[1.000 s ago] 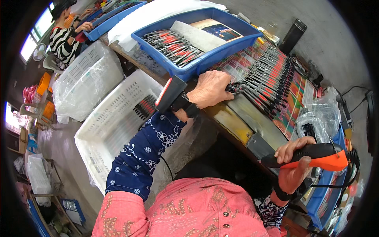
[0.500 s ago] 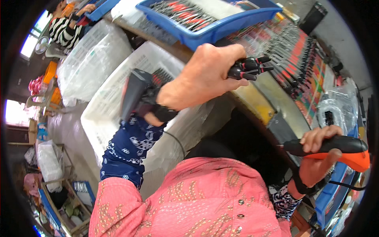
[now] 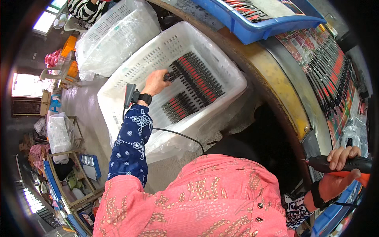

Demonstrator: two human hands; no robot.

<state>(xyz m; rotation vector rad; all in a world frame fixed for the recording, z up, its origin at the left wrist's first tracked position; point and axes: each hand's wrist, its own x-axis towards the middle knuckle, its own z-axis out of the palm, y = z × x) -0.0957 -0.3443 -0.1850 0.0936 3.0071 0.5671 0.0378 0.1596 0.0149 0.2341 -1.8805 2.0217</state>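
Fingers of your left hand (image 3: 156, 83) are clamped round a small bunch of black pieces (image 3: 170, 76) over the white crate (image 3: 219, 53), beside its black-and-red rows (image 3: 197, 79); best lowered gently, parallel to them. Your right hand (image 3: 333, 185) grips the black-and-orange tool (image 3: 323, 163).

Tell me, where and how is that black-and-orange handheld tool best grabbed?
Probably around the thick, long body of the handheld tool, coming from the person's right. Its thin tip points left, so the right hand, wrapped around the body, sits clear of it.
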